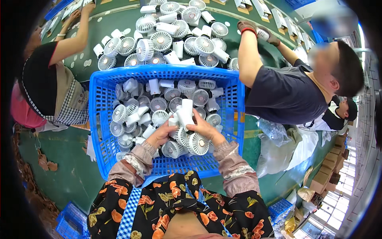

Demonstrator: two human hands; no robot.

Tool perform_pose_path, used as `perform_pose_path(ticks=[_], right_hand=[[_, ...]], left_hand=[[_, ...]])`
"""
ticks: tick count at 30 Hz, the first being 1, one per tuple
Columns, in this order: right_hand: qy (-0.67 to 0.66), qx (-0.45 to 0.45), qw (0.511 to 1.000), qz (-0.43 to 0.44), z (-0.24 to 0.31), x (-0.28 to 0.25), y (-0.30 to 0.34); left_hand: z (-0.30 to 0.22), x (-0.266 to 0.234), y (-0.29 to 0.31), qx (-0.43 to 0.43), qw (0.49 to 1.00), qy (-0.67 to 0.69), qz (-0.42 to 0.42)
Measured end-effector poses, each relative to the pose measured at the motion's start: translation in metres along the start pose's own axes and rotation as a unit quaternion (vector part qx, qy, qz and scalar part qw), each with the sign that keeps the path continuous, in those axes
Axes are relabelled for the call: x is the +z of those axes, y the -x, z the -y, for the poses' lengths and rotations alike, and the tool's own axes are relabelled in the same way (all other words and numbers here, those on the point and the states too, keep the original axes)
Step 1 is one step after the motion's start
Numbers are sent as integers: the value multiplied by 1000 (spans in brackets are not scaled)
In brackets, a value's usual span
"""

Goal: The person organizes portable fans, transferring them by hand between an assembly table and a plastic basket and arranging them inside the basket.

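A large blue plastic basket point(167, 70) in front of me holds many white handheld fans point(158, 104) with round grilles and short handles. Over its near half, my right hand point(205, 128) grips several fan handles point(185, 113) bunched together. The round heads point(198, 143) of these fans hang below the fingers, toward my side. My left hand point(160, 134) is closed at the left of the same bunch, with its fingertips on a white fan handle point(173, 121). How many fans each hand holds is partly hidden.
Beyond the basket, more fans point(161, 41) lie piled on a green worktable point(89, 38). One person point(286, 91) works at the right, gloved hands over the table; another point(51, 79) stands at the left. Plastic bags point(278, 151) and cardboard boxes point(320, 181) lie at the right.
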State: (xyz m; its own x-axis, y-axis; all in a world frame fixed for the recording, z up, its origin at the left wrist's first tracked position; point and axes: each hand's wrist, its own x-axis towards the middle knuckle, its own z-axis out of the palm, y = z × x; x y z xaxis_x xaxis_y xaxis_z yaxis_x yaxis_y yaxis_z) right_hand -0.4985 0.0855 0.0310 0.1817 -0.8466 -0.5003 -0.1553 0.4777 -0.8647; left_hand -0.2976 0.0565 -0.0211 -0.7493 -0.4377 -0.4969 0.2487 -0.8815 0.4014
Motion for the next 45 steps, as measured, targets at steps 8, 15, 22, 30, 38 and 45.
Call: perform_pose_path(ticks=[8, 15, 22, 30, 38, 45], right_hand=[[63, -70, 993, 71, 149, -75, -67], [324, -79, 937, -105, 255, -151, -160], [362, -357, 766, -393, 206, -168, -155], [295, -282, 842, -352, 86, -78, -62], [147, 57, 940, -302, -82, -14, 29], [417, 88, 905, 20, -146, 55, 56]], left_hand=[[-125, 59, -40, 132, 990, -26, 36], [-247, 60, -123, 97, 992, 84, 20], [-293, 72, -152, 212, 949, 198, -121], [-288, 21, -137, 425, 841, -230, -242], [-213, 26, -18, 501, 766, -347, -205], [-24, -113, 63, 121, 817, -479, -296]])
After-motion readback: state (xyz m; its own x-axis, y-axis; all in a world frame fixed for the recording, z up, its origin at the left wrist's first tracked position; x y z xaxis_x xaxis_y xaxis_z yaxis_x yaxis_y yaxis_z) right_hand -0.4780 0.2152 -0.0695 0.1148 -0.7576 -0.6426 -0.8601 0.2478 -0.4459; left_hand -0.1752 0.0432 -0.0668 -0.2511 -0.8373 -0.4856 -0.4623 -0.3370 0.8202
